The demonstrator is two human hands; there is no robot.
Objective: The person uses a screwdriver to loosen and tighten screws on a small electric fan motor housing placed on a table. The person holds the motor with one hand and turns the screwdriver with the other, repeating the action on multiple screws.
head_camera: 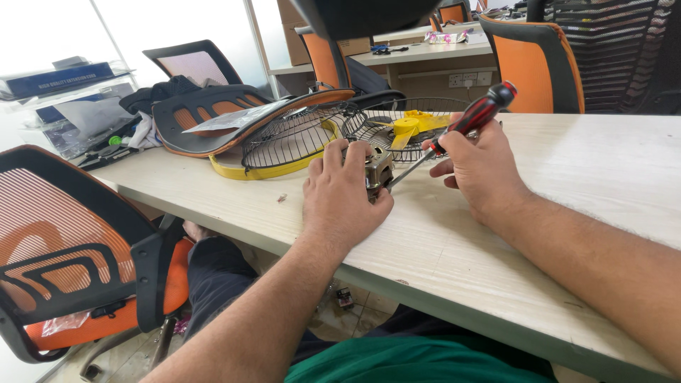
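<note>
My left hand point(344, 195) grips a small metal fan motor point(378, 172) and holds it down on the pale wooden table point(567, 177). My right hand point(477, 162) holds a screwdriver with a red and black handle point(475, 115); its thin shaft slants down left, and its tip meets the motor's right side. Just behind the motor lie two black wire fan guards point(298, 135), one with a yellow rim, and a yellow fan blade point(411, 126) sits in the right guard.
An orange mesh office chair point(71, 241) stands at my left by the table's edge. Detached chair back parts point(213, 113) and a clear plastic sheet lie on the far left of the table. More orange chairs and a desk with cardboard boxes stand behind.
</note>
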